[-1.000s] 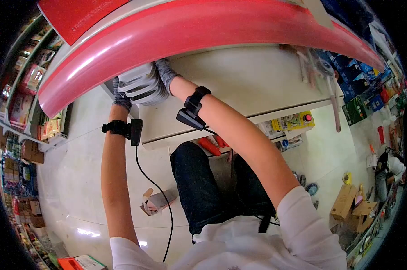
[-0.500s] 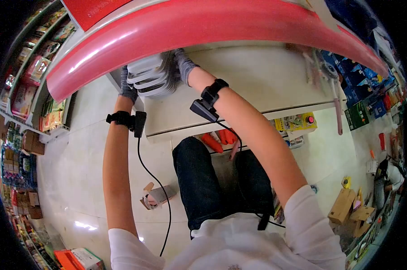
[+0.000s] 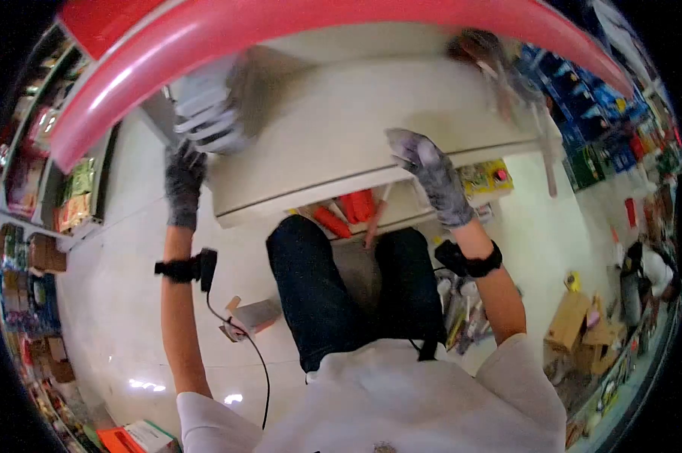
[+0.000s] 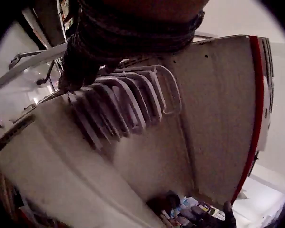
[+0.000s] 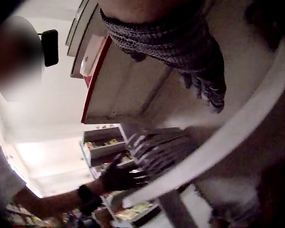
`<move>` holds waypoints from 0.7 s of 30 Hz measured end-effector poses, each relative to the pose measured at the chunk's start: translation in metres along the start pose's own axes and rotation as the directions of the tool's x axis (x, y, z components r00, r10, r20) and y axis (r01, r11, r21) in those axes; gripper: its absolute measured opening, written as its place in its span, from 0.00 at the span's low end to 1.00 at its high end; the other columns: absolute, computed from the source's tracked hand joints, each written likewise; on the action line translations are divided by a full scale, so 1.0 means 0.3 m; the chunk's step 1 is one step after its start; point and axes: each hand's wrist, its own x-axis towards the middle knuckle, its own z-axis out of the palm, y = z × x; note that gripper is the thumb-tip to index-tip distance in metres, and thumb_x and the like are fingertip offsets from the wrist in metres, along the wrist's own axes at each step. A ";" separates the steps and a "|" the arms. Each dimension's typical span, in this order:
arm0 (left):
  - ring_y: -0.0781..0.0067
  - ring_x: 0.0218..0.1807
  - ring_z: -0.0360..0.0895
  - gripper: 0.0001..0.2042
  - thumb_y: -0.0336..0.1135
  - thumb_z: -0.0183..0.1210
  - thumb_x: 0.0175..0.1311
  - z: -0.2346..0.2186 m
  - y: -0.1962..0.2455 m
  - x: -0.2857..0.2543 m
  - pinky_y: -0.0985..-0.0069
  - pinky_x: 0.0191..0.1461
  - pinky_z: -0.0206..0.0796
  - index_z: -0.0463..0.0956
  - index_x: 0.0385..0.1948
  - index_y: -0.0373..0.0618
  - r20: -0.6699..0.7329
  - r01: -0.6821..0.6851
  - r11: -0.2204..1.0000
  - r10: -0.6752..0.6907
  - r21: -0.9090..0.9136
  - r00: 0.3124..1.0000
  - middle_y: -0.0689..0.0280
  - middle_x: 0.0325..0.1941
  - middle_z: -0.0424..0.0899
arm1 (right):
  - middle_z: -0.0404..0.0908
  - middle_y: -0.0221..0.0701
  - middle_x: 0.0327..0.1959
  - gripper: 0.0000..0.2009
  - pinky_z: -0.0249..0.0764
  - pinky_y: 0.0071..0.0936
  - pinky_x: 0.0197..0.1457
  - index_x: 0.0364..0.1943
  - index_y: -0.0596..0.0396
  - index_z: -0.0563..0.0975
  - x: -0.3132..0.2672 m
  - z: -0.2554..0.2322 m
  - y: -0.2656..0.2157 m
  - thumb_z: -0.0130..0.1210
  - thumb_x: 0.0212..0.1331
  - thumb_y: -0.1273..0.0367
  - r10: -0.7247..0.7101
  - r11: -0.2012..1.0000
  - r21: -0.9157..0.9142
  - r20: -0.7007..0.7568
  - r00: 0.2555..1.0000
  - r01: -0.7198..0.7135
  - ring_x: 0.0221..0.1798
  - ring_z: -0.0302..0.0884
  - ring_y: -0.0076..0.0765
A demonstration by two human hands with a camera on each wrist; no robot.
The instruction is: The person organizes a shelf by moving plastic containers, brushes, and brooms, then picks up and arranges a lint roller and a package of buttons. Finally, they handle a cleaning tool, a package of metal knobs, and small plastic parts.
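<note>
A stack of white, rimmed plastic trays (image 3: 209, 113) stands at the left end of a cream shelf (image 3: 333, 113). My gloved left hand (image 3: 184, 177) is at the stack's front left. Seen from the right wrist, the fingers of this left hand (image 5: 121, 176) are spread and point at the stacked trays (image 5: 156, 149). In the left wrist view, its fingertips are right at the tray rims (image 4: 128, 97). My gloved right hand (image 3: 431, 170), holding nothing, hovers around the shelf's front edge with its fingers relaxed and pointing left.
A curved red-and-white panel (image 3: 318, 26) overhangs the shelf. Orange-red items (image 3: 356, 205) and a yellow package (image 3: 488, 176) lie below the shelf front. A blurred cluster of long tools (image 3: 507, 83) hangs at the right. Cardboard boxes (image 3: 567, 321) stand on the floor.
My right hand has left the stack's right side and moved right and back toward me. The left hand has drawn back slightly to the stack's front. The stack stays on the shelf.
</note>
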 end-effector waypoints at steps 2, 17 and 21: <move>0.69 0.64 0.45 0.24 0.48 0.35 0.62 -0.135 -0.052 -0.003 0.64 0.65 0.33 0.45 0.60 0.56 0.330 0.133 0.947 -0.030 -0.293 0.943 0.64 0.64 0.47 | 0.68 0.36 0.50 0.20 0.60 0.28 0.54 0.48 0.59 0.67 -0.199 -0.149 -0.009 0.43 0.55 0.61 -0.032 0.926 -0.377 -0.102 0.994 -0.009 0.51 0.65 0.35; 0.61 0.60 0.55 0.32 0.51 0.19 0.61 0.180 -0.259 -0.510 0.66 0.66 0.25 0.69 0.41 0.33 0.289 -0.583 0.613 0.516 0.533 0.806 0.52 0.45 0.72 | 0.75 0.44 0.30 0.17 0.67 0.33 0.39 0.37 0.63 0.70 -1.378 -0.470 0.826 0.51 0.47 0.64 0.424 0.327 -0.563 -0.631 0.650 -0.759 0.36 0.72 0.44; 0.61 0.59 0.56 0.32 0.52 0.20 0.61 0.222 -0.279 -0.571 0.66 0.66 0.26 0.70 0.39 0.33 0.287 -0.576 0.619 0.508 0.533 0.812 0.52 0.43 0.73 | 0.74 0.44 0.28 0.18 0.68 0.34 0.36 0.36 0.63 0.70 -1.428 -0.358 0.933 0.52 0.46 0.63 0.274 0.108 -0.582 -0.762 0.586 -0.806 0.35 0.72 0.45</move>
